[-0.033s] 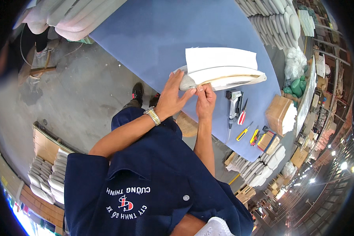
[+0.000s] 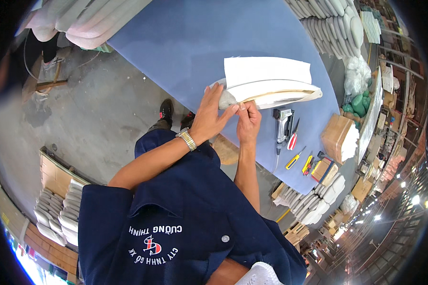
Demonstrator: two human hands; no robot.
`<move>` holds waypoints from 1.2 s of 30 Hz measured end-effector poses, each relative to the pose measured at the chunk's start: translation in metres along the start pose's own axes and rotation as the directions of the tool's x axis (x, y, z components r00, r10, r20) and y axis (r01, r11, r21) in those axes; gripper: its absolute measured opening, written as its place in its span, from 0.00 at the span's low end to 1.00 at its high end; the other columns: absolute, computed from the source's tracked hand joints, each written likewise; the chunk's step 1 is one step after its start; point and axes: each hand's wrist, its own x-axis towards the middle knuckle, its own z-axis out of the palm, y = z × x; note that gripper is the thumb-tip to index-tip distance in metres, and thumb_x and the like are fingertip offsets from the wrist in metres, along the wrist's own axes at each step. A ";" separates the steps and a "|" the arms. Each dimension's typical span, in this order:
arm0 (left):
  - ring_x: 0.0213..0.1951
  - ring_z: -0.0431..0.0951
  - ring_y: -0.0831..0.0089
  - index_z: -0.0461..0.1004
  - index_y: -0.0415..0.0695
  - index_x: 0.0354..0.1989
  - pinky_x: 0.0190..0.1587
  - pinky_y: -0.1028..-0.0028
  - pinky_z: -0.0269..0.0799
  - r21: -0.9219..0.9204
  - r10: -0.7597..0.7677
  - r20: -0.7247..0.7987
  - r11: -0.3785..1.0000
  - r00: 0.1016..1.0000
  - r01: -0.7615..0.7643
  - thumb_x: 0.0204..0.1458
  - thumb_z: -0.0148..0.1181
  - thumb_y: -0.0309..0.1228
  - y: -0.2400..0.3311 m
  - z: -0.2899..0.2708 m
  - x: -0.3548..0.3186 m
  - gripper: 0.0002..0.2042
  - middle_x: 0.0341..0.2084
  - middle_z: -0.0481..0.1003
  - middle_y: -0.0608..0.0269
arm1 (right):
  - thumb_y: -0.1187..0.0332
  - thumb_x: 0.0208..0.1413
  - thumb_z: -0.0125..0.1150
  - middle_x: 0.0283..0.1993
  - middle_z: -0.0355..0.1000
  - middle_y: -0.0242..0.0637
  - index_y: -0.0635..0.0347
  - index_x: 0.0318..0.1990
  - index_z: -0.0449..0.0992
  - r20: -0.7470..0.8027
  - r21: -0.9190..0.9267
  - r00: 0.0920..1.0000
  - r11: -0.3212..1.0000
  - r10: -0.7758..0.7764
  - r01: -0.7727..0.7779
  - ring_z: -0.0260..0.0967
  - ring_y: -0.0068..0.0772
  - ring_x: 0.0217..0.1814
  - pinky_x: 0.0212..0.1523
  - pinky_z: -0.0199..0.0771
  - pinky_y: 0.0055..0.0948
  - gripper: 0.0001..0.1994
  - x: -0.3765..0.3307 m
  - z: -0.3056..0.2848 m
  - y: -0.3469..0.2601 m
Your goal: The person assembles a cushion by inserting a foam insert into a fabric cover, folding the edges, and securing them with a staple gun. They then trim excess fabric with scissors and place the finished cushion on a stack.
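A curved cushion panel (image 2: 271, 91) with a white cover, a grey corner and a thin tan inner edge rests on the blue-grey table, near its front edge. My left hand (image 2: 210, 114) wraps its left end, fingers on top and thumb at the near edge. Close beside that thumb, my right hand (image 2: 248, 118) pinches the cover's near edge. A white sheet of fabric (image 2: 267, 70) stands out behind the panel. Just right of my right hand lies a staple gun (image 2: 283, 128) with its hose, and next to it red-handled snips (image 2: 293, 138).
On the table (image 2: 185, 42) lie a yellow screwdriver (image 2: 294, 160), a yellow-and-red cutter (image 2: 307, 165) and a small open box (image 2: 324, 171). A cardboard box (image 2: 338, 137) stands at the right edge. Stacked pale cushions (image 2: 330, 33) rise at the far right, more (image 2: 88, 21) at the far left.
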 end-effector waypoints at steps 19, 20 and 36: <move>0.58 0.75 0.39 0.67 0.33 0.63 0.64 0.56 0.68 0.041 0.087 -0.004 0.995 0.996 -0.087 0.58 0.67 0.39 -0.002 0.000 0.031 0.30 0.55 0.74 0.35 | 0.71 0.61 0.64 0.39 0.76 0.37 0.63 0.38 0.80 0.183 -0.087 0.982 0.995 -0.041 0.058 0.73 0.31 0.44 0.48 0.71 0.31 0.05 0.009 -0.011 -0.032; 0.58 0.75 0.40 0.67 0.32 0.63 0.62 0.57 0.70 0.041 0.070 0.006 0.997 0.998 -0.070 0.58 0.67 0.39 0.003 -0.003 0.035 0.30 0.55 0.74 0.34 | 0.73 0.59 0.64 0.41 0.77 0.38 0.63 0.40 0.80 0.236 -0.053 0.971 0.997 -0.040 0.053 0.75 0.32 0.46 0.51 0.73 0.31 0.05 0.008 -0.019 -0.040; 0.52 0.82 0.46 0.64 0.37 0.69 0.55 0.56 0.78 0.084 0.067 0.222 0.993 0.973 -0.087 0.61 0.62 0.50 0.020 -0.024 0.049 0.35 0.56 0.75 0.36 | 0.75 0.51 0.68 0.70 0.64 0.57 0.68 0.70 0.61 -0.316 -0.809 0.949 0.521 0.007 -0.272 0.61 0.58 0.72 0.73 0.59 0.44 0.37 -0.017 -0.303 0.168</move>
